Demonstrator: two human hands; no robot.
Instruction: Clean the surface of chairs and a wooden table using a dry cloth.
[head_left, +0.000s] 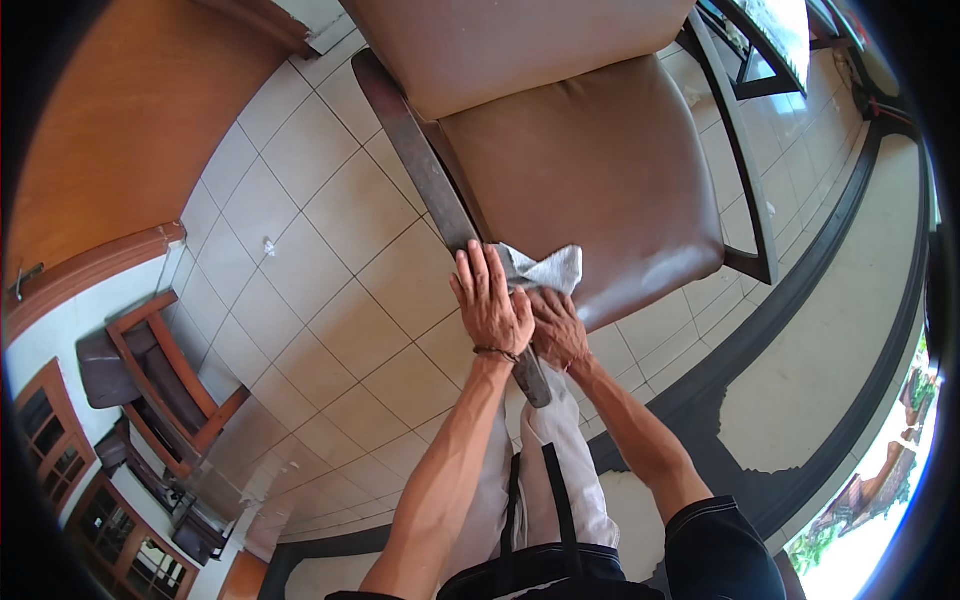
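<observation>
An armchair with a brown leather-like seat cushion (592, 180) and dark wooden arms stands before me. My left hand (491, 304) lies palm down over the near wooden armrest (442, 195), fingers stretched along it. Just beside it, my right hand (559, 330) is at the inner side of the same armrest, against a light grey cloth (551, 268). The cloth is bunched up between the armrest and the seat, and its lower part is hidden by my fingers. Both wrists nearly touch. The armrest's front end (534, 382) sticks out below my hands, over my trouser legs.
The chair's backrest (525, 45) rises at the top, with its far armrest (735, 142) on the right. A glass-topped table (772, 37) stands beyond. Scraps of white litter (268, 246) lie on the tiled floor (360, 217). Another wooden chair (172, 382) stands left, near an orange-brown door (135, 112).
</observation>
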